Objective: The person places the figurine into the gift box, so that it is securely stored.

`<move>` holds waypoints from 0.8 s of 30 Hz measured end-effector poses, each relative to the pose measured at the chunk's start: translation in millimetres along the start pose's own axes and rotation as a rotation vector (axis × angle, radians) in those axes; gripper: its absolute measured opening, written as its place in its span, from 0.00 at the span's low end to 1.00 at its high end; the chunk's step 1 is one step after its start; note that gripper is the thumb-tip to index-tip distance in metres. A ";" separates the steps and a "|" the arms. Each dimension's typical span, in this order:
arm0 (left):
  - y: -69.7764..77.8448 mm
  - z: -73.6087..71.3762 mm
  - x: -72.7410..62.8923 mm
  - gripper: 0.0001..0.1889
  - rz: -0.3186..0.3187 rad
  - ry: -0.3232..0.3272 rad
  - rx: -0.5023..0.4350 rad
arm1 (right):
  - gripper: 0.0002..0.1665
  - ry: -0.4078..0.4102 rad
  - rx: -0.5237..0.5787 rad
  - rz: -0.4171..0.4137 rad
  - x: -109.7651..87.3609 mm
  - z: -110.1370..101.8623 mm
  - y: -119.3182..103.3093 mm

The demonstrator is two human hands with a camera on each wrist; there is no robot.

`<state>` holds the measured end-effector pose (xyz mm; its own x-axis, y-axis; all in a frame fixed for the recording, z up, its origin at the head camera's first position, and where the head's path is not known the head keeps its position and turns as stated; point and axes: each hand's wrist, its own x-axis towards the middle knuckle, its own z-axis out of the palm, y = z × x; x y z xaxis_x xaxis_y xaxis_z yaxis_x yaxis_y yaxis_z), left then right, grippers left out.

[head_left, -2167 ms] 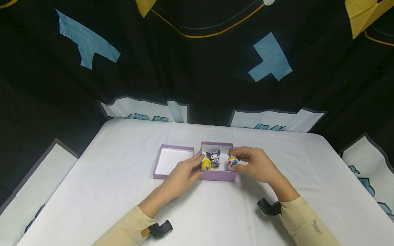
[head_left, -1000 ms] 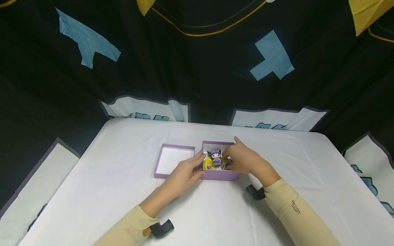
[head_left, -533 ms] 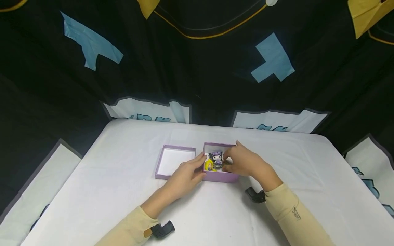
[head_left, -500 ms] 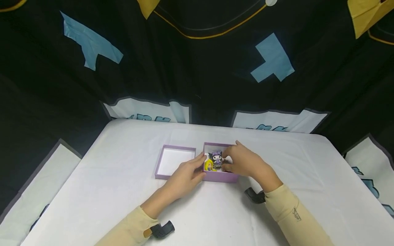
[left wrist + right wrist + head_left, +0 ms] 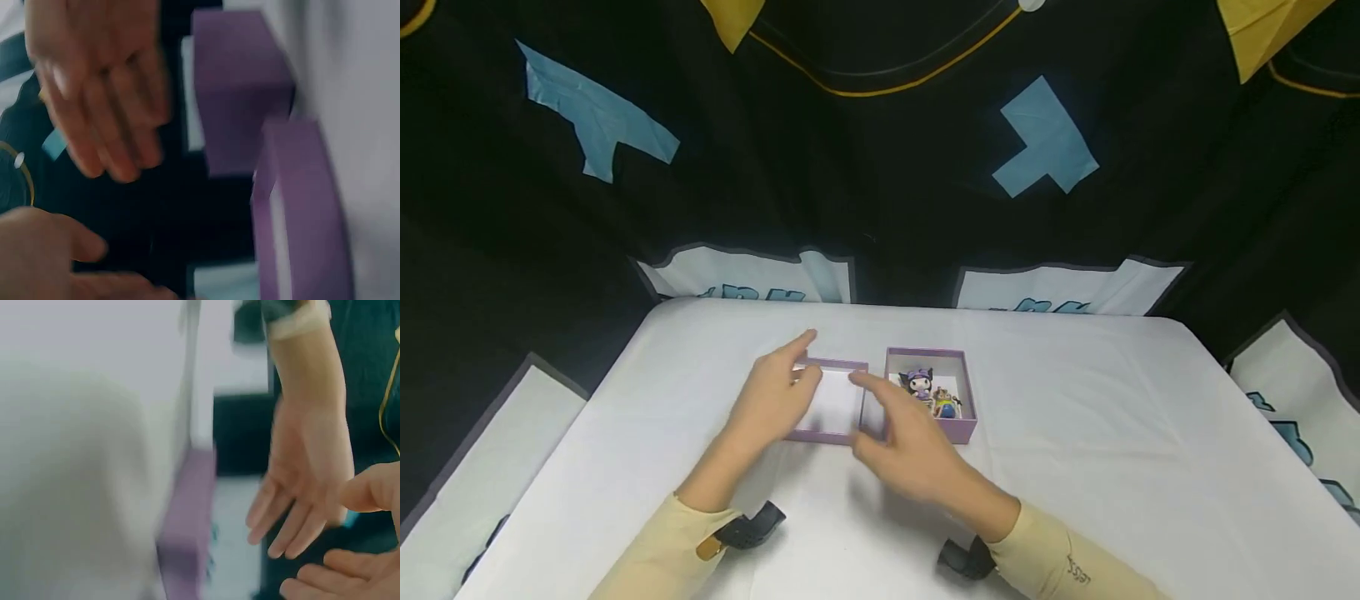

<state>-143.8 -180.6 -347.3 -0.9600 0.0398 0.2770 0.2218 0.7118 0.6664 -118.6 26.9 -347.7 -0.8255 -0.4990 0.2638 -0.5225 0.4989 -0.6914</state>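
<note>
My left hand (image 5: pixel 767 400) hovers over the left side of a shallow purple box lid (image 5: pixel 827 437), thumb and fingers spread with nothing between them. My right hand (image 5: pixel 910 446) reaches in from the right toward the lid's right edge, fingers parted and holding nothing. Beside the lid stands the deeper purple box (image 5: pixel 958 431), partly covered by the right hand in the head view. Inside it are a figurine with a black-and-purple hood (image 5: pixel 917 383) and a small multicoloured figurine (image 5: pixel 946 405). The yellow-haired figurine is hidden behind the right hand. Both wrist views are blurred.
A white cloth covers the table (image 5: pixel 1075 433). Behind it hangs a black curtain (image 5: pixel 880 183) with blue and yellow shapes. Black wrist devices (image 5: pixel 751 527) sit under both sleeves.
The right hand has let go of the multicoloured figurine, which now lies in the box, and moved left toward the lid. The left hand has left the box's side and shifted left over the lid.
</note>
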 end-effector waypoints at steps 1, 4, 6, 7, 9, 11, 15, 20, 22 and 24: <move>-3.5 -4.3 -0.1 0.28 -0.047 0.006 0.048 | 0.41 -0.028 0.041 0.024 -0.7 7.4 -3.1; -12.7 -8.1 -1.5 0.31 -0.156 -0.038 0.192 | 0.46 -0.091 0.129 0.107 -1.6 28.2 -7.8; -16.5 -5.5 -3.0 0.32 -0.196 -0.072 0.253 | 0.49 -0.100 0.162 0.166 -1.3 40.5 -7.1; -17.2 -3.9 -3.7 0.31 -0.211 -0.087 0.274 | 0.51 -0.100 0.175 0.201 -1.0 45.5 -6.6; -17.1 -1.0 -4.6 0.26 -0.242 -0.104 0.298 | 0.53 -0.094 0.208 0.270 0.7 53.8 -5.4; -15.4 2.8 -5.2 0.20 -0.274 -0.113 0.306 | 0.55 -0.084 0.241 0.329 1.8 58.5 -2.2; -12.3 4.9 -5.6 0.18 -0.316 -0.141 0.320 | 0.55 -0.072 0.278 0.378 4.7 59.4 1.1; -4.8 -6.6 -4.8 0.19 -0.314 -0.159 0.334 | 0.51 -0.072 0.333 0.371 7.8 49.6 0.2; -0.6 -13.7 -3.7 0.20 -0.299 -0.137 0.341 | 0.49 -0.073 0.405 0.364 9.6 42.9 -1.5; 4.0 -20.2 -2.9 0.22 -0.274 -0.111 0.344 | 0.47 -0.066 0.508 0.352 11.4 34.5 -3.8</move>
<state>-136.7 -192.0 -331.6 -0.9921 -0.1210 0.0343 -0.0945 0.8974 0.4309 -118.7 -5.2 -365.3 -0.9065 -0.4167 -0.0687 -0.0414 0.2496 -0.9675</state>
